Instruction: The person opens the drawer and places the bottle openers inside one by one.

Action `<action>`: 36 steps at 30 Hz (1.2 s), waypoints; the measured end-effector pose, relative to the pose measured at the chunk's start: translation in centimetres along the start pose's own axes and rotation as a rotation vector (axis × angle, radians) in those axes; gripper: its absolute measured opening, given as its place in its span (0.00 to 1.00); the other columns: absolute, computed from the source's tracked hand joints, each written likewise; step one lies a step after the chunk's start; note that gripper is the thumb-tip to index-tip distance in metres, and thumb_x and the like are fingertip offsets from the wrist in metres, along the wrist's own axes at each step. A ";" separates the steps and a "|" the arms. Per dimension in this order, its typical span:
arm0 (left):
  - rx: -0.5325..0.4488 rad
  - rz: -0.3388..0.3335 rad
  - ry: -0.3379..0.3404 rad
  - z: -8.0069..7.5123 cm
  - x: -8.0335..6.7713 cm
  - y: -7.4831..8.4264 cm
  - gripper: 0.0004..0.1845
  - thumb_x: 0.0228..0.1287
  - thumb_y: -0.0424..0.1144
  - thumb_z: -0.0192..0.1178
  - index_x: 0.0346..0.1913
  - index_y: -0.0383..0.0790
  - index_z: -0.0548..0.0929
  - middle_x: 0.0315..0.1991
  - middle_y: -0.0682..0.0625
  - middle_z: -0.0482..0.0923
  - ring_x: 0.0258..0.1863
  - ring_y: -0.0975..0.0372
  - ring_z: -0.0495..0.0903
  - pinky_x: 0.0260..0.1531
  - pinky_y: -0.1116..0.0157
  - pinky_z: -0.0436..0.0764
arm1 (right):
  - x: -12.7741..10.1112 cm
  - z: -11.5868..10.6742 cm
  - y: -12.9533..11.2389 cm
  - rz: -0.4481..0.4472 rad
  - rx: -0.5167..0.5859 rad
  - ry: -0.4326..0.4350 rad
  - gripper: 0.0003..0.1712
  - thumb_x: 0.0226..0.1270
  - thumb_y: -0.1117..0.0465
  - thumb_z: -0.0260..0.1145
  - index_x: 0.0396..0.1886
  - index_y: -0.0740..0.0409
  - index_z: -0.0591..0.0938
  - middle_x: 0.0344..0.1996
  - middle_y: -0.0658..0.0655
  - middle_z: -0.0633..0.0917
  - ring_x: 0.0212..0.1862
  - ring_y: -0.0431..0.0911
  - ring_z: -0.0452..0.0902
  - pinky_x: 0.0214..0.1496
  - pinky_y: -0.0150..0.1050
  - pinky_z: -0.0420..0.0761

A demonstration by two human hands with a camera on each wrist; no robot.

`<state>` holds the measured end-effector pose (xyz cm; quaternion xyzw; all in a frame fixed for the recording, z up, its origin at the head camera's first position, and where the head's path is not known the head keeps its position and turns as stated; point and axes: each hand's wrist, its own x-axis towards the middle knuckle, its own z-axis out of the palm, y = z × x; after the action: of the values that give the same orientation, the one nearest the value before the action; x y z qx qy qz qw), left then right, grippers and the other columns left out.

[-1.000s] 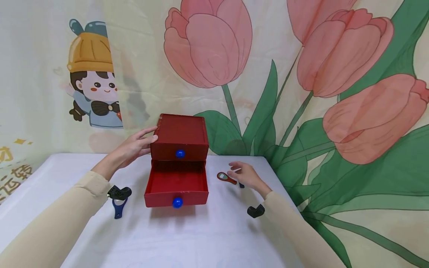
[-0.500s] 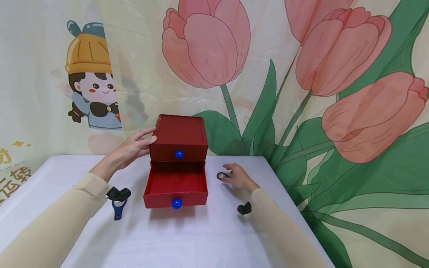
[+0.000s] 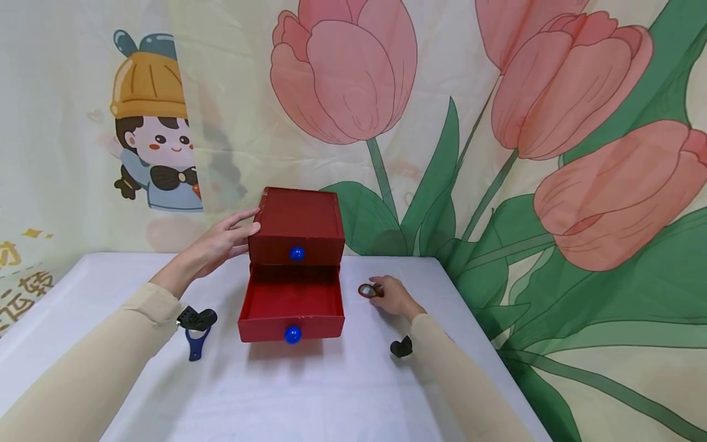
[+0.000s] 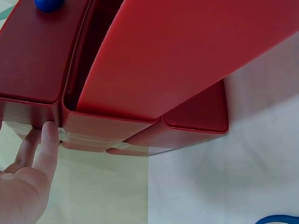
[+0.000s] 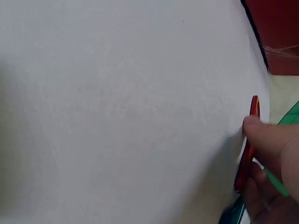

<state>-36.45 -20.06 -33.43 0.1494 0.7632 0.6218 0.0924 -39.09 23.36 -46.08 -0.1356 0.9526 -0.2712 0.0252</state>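
Observation:
A red two-drawer box [image 3: 296,227] stands at the middle of the white table [image 3: 309,393], its lower drawer [image 3: 291,306] pulled out and bare inside. Both drawers carry a blue knob [image 3: 293,334]. My left hand [image 3: 223,244] rests with straight fingers against the box's upper left side [image 4: 140,70]; the fingertips [image 4: 46,140] touch its corner. To the right of the box, my right hand [image 3: 389,293] curls its fingers round a small red round-headed tool [image 3: 366,290] lying on the table. In the right wrist view the fingers pinch the red tool [image 5: 247,149] by its handle.
A blue-handled tool [image 3: 195,344] lies left of the drawer, beside the black wrist mount [image 3: 197,318]. Another black mount [image 3: 401,347] shows by my right forearm. A tulip-printed cloth [image 3: 497,123] hangs behind the table. The table's right edge runs just beyond my right hand.
My right hand came down onto the red tool and closed its fingers round it. The left hand stayed against the box, and the drawer has not moved.

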 end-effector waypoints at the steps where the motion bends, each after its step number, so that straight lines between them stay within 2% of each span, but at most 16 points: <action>1: 0.003 -0.001 0.001 0.0 0.0 0.0 0.47 0.79 0.57 0.59 0.88 0.57 0.44 0.87 0.44 0.48 0.80 0.42 0.62 0.75 0.46 0.68 | 0.0 0.1 0.0 0.010 0.003 0.002 0.31 0.69 0.67 0.75 0.71 0.66 0.79 0.52 0.62 0.86 0.52 0.52 0.83 0.62 0.50 0.85; 5: 0.008 0.000 0.002 0.0 -0.1 0.0 0.47 0.79 0.58 0.59 0.88 0.57 0.44 0.87 0.44 0.48 0.80 0.43 0.63 0.74 0.47 0.69 | -0.1 0.1 -0.4 0.063 0.025 0.001 0.28 0.69 0.68 0.75 0.67 0.67 0.81 0.52 0.62 0.86 0.51 0.52 0.83 0.60 0.48 0.86; 9: 0.009 -0.003 0.000 -0.1 -0.1 0.0 0.47 0.79 0.58 0.58 0.88 0.57 0.43 0.87 0.45 0.46 0.81 0.43 0.62 0.75 0.47 0.69 | -0.1 -0.2 -0.8 0.099 0.025 -0.038 0.25 0.68 0.68 0.75 0.64 0.67 0.84 0.54 0.61 0.87 0.51 0.51 0.82 0.61 0.47 0.85; 16: 0.013 -0.006 -0.002 -0.1 -0.1 0.0 0.47 0.78 0.58 0.59 0.88 0.58 0.43 0.88 0.45 0.45 0.82 0.43 0.60 0.74 0.47 0.69 | -0.4 -0.7 -1.1 0.088 -0.012 -0.089 0.24 0.69 0.66 0.75 0.64 0.63 0.84 0.52 0.60 0.87 0.51 0.50 0.81 0.62 0.49 0.84; 21: 0.015 -0.005 -0.007 0.0 0.0 0.0 0.47 0.78 0.58 0.59 0.88 0.59 0.43 0.88 0.45 0.45 0.82 0.43 0.60 0.74 0.47 0.69 | -0.7 -1.2 -1.1 0.044 -0.020 -0.129 0.25 0.71 0.66 0.74 0.66 0.58 0.83 0.49 0.59 0.87 0.49 0.49 0.81 0.60 0.48 0.85; 28: 0.010 -0.001 -0.005 0.0 0.0 -0.1 0.47 0.78 0.58 0.59 0.88 0.58 0.43 0.87 0.45 0.46 0.81 0.43 0.61 0.73 0.48 0.70 | -1.4 -2.5 -1.9 -0.071 -0.003 -0.161 0.27 0.72 0.67 0.73 0.69 0.58 0.82 0.50 0.60 0.88 0.49 0.51 0.82 0.49 0.41 0.88; 36: 0.006 -0.001 -0.004 -0.1 0.1 -0.2 0.47 0.79 0.58 0.59 0.88 0.57 0.44 0.87 0.44 0.48 0.81 0.43 0.62 0.73 0.48 0.70 | -2.4 -5.4 -4.6 -0.186 -0.013 -0.190 0.29 0.71 0.66 0.74 0.70 0.59 0.80 0.50 0.59 0.88 0.46 0.49 0.83 0.42 0.38 0.89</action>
<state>-36.58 -20.16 -33.57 0.1506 0.7650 0.6191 0.0936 -36.28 23.04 -39.19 -0.2488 0.9309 -0.2521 0.0893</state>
